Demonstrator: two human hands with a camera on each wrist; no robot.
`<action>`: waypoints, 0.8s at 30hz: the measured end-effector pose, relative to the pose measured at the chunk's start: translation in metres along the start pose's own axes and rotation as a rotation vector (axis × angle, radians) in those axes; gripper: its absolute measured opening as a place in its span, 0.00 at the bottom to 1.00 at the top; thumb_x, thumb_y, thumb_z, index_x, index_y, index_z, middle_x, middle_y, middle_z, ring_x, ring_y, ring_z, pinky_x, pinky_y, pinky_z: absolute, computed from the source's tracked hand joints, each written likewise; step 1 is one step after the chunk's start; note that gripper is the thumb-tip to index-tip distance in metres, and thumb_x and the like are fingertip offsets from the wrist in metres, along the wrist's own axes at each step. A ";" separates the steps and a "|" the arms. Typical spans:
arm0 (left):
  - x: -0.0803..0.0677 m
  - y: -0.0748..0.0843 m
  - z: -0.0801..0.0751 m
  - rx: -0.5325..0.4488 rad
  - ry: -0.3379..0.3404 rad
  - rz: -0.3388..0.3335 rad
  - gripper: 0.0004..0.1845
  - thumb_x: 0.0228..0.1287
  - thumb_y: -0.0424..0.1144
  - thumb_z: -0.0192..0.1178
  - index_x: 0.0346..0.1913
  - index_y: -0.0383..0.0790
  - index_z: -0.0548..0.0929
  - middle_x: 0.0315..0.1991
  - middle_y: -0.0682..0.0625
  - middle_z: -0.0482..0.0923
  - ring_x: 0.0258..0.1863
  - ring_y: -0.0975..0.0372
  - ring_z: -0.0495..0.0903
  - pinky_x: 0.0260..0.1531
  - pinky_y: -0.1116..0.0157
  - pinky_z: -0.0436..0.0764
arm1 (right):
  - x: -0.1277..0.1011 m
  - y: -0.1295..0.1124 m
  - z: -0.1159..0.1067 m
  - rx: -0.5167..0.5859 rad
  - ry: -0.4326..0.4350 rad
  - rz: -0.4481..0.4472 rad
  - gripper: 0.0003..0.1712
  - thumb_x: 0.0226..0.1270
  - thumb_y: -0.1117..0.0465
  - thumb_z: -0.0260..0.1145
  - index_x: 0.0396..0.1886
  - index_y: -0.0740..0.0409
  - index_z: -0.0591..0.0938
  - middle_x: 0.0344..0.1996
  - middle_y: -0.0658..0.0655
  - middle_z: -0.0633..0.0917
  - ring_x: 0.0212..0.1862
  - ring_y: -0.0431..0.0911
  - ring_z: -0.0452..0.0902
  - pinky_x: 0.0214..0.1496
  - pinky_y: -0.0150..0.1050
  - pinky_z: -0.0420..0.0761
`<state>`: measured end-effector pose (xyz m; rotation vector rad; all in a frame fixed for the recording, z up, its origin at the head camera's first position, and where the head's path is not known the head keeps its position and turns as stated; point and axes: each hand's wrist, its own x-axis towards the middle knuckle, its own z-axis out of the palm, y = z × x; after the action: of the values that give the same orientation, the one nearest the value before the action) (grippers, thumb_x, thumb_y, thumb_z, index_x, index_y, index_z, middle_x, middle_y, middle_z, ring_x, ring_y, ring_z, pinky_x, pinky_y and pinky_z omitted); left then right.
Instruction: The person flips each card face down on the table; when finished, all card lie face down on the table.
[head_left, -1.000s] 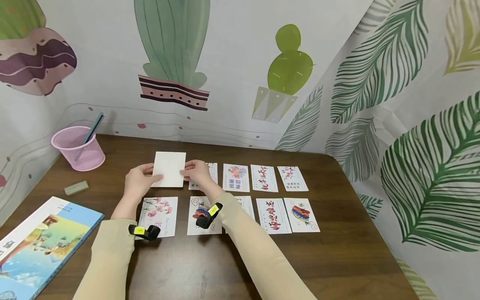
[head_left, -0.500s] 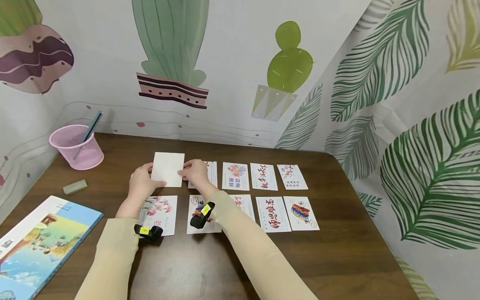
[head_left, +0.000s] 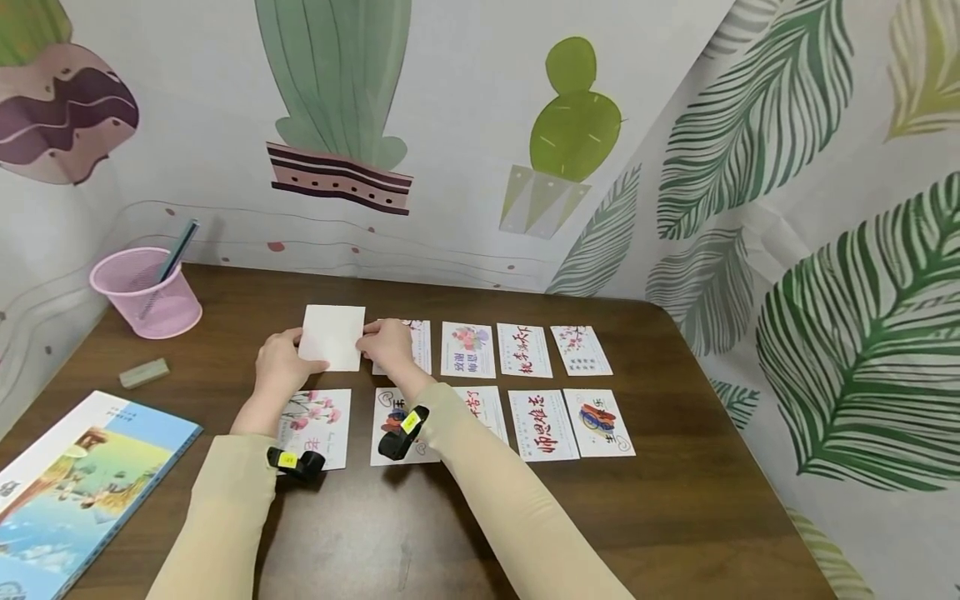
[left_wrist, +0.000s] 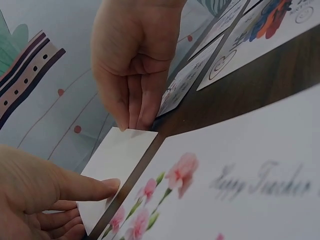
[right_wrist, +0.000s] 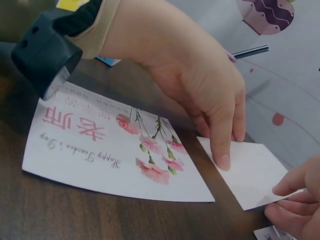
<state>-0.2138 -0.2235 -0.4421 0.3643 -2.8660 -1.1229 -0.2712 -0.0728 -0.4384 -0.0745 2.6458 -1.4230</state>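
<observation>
A blank white card (head_left: 333,337) lies flat at the left end of the back row of cards. My left hand (head_left: 281,367) grips its left edge, thumb on top and fingers partly under it. At the opposite edge, my right hand (head_left: 390,346) pinches the card; in the right wrist view its thumb (right_wrist: 292,180) is above and the other fingers below. Whether the card touches the table cannot be told. Just in front is a greeting card with pink carnations (right_wrist: 117,145), partly hidden by the left wrist in the head view.
Printed cards stand in two rows to the right, among them a flower card (head_left: 468,350) and a red-lettered card (head_left: 543,427). A pink mesh pen cup (head_left: 146,292), an eraser (head_left: 144,373) and a picture book (head_left: 90,492) occupy the left side. A wall closes the back.
Both hands keep hold of the white card, which has come slightly nearer the table. The left hand has edged a little to the right. Otherwise the view has only shifted slightly.
</observation>
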 end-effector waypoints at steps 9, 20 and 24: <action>0.000 0.000 -0.001 0.010 -0.014 0.001 0.40 0.57 0.37 0.69 0.67 0.19 0.63 0.64 0.22 0.63 0.64 0.32 0.61 0.64 0.39 0.62 | -0.006 -0.004 -0.007 -0.005 -0.010 -0.006 0.16 0.62 0.65 0.67 0.50 0.62 0.85 0.38 0.58 0.89 0.25 0.38 0.75 0.24 0.27 0.70; 0.000 0.001 0.000 0.024 0.003 0.019 0.39 0.57 0.36 0.69 0.65 0.17 0.65 0.63 0.22 0.65 0.63 0.31 0.62 0.64 0.38 0.62 | -0.009 0.005 -0.023 0.061 -0.099 -0.072 0.18 0.65 0.63 0.66 0.54 0.61 0.83 0.48 0.57 0.87 0.43 0.45 0.86 0.37 0.29 0.81; 0.000 0.000 0.001 0.022 0.004 0.016 0.38 0.57 0.36 0.69 0.65 0.18 0.65 0.63 0.22 0.65 0.63 0.31 0.62 0.64 0.38 0.62 | -0.009 0.012 -0.034 0.074 -0.089 -0.108 0.19 0.65 0.64 0.66 0.56 0.61 0.83 0.44 0.57 0.89 0.45 0.46 0.85 0.41 0.30 0.81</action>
<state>-0.2137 -0.2229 -0.4426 0.3438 -2.8747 -1.0868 -0.2667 -0.0369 -0.4290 -0.2711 2.5504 -1.5108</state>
